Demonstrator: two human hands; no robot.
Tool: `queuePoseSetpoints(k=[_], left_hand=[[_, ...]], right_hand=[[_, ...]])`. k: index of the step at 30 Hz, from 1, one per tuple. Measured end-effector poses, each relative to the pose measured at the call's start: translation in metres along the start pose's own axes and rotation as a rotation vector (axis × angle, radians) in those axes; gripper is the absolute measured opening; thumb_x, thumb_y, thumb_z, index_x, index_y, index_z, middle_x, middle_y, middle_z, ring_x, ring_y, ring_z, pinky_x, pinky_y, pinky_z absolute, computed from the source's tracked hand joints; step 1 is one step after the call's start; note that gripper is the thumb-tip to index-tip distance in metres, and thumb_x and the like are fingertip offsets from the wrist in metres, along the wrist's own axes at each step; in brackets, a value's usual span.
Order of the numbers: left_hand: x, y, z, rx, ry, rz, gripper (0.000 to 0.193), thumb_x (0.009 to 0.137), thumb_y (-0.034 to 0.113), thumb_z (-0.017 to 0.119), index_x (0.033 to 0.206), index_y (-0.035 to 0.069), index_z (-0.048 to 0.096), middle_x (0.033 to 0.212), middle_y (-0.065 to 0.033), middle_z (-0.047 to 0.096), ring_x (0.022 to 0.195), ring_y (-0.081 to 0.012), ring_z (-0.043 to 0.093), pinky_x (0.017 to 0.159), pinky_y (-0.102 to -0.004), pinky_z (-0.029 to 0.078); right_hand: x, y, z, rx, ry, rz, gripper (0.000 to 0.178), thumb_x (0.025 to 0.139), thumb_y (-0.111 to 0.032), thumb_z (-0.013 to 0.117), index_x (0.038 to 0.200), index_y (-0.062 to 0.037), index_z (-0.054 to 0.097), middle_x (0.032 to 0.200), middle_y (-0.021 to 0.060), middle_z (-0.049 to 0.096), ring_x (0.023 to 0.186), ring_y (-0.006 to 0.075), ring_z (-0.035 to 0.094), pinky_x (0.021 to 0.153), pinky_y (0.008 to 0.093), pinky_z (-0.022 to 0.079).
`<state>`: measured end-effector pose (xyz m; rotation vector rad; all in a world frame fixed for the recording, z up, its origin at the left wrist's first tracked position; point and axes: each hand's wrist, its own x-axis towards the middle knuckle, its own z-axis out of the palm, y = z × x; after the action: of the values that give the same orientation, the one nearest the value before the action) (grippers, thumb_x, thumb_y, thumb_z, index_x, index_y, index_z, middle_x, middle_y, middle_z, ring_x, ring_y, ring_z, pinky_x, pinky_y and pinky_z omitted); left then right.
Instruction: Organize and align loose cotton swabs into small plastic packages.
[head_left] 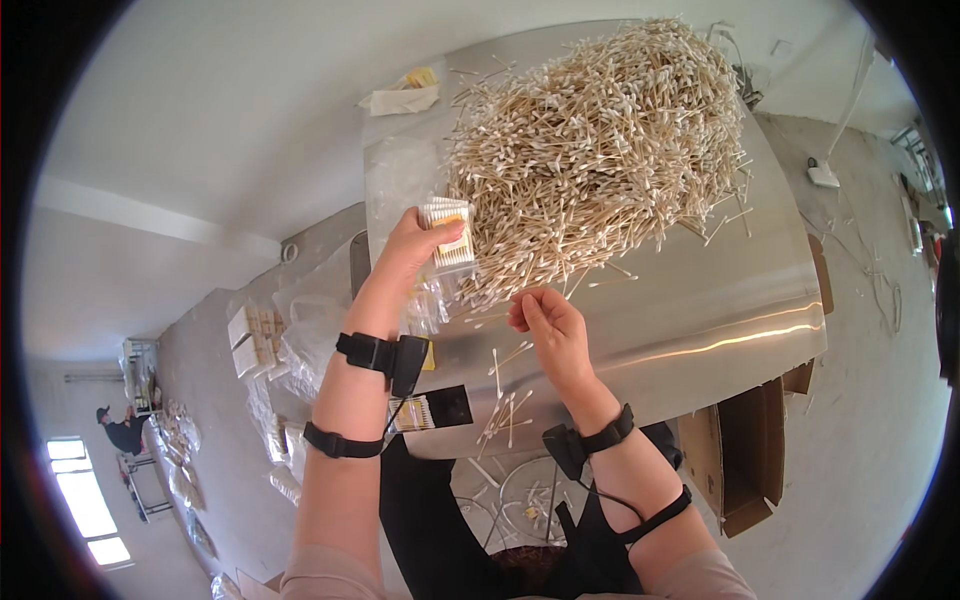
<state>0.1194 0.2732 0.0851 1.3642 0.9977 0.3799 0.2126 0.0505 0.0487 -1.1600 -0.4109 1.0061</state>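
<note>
A small clear packet of cotton swabs (449, 250) is gripped by my left hand (405, 250), with the thumb pressed across its front. A large heap of loose cotton swabs (600, 150), with white tips and wooden sticks, covers the far part of the metal table (700, 310). My right hand (553, 335) hovers at the heap's near edge with its fingers curled together. Whatever lies between those fingertips, if anything, is too small to make out. Several stray swabs (510, 415) are scattered on the table between my forearms.
Clear plastic bags (400, 165) lie left of the heap. A black holder (452, 406) with a swab packet sits at the table's near edge. Cardboard boxes (750, 455) stand below right. Bagged goods (265, 340) line the floor at left; another person (126, 433) is far off.
</note>
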Motion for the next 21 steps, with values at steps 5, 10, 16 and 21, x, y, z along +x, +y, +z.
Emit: queuePoseSetpoints(k=[5, 10, 16, 21], left_hand=[[0.005, 0.002, 0.008, 0.185, 0.078, -0.018, 0.062, 0.076, 0.025, 0.085, 0.120, 0.000, 0.048, 0.112, -0.0109, 0.065, 0.102, -0.0166, 0.063, 0.090, -0.0318, 0.050], [0.010, -0.009, 0.017, 0.527, 0.203, 0.189, 0.073, 0.073, 0.031, 0.085, 0.121, -0.005, 0.045, 0.111, -0.0191, 0.065, 0.100, -0.0231, 0.066, 0.083, -0.0335, 0.053], [-0.025, 0.015, 0.019, 0.206, 0.209, 0.252, 0.066, 0.077, 0.020, 0.083, 0.125, -0.004, 0.045, 0.113, -0.0147, 0.065, 0.102, -0.0184, 0.065, 0.085, -0.0319, 0.054], [-0.086, 0.021, 0.033, -0.166, 0.009, 0.159, 0.063, 0.082, 0.014, 0.080, 0.131, -0.003, 0.045, 0.116, -0.0099, 0.064, 0.106, -0.0161, 0.063, 0.088, -0.0304, 0.053]], right_hand=[[0.001, -0.001, 0.003, 0.012, -0.003, -0.008, 0.019, 0.102, -0.015, 0.054, 0.103, 0.0015, 0.064, 0.084, 0.0015, 0.064, 0.077, 0.0078, 0.061, 0.072, 0.0225, 0.050], [0.001, 0.000, 0.003, 0.012, 0.001, 0.000, 0.018, 0.102, -0.014, 0.054, 0.102, 0.0015, 0.064, 0.083, 0.0012, 0.064, 0.077, 0.0077, 0.060, 0.072, 0.0221, 0.050], [0.002, 0.001, 0.004, 0.033, 0.007, -0.067, 0.018, 0.102, -0.012, 0.054, 0.110, 0.0024, 0.060, 0.091, 0.0022, 0.063, 0.082, 0.0083, 0.060, 0.077, 0.0222, 0.049], [-0.001, -0.005, 0.003, 0.106, -0.139, -0.167, 0.039, 0.101, -0.016, 0.057, 0.133, 0.0030, 0.045, 0.118, 0.0092, 0.058, 0.110, 0.0157, 0.057, 0.097, 0.0277, 0.045]])
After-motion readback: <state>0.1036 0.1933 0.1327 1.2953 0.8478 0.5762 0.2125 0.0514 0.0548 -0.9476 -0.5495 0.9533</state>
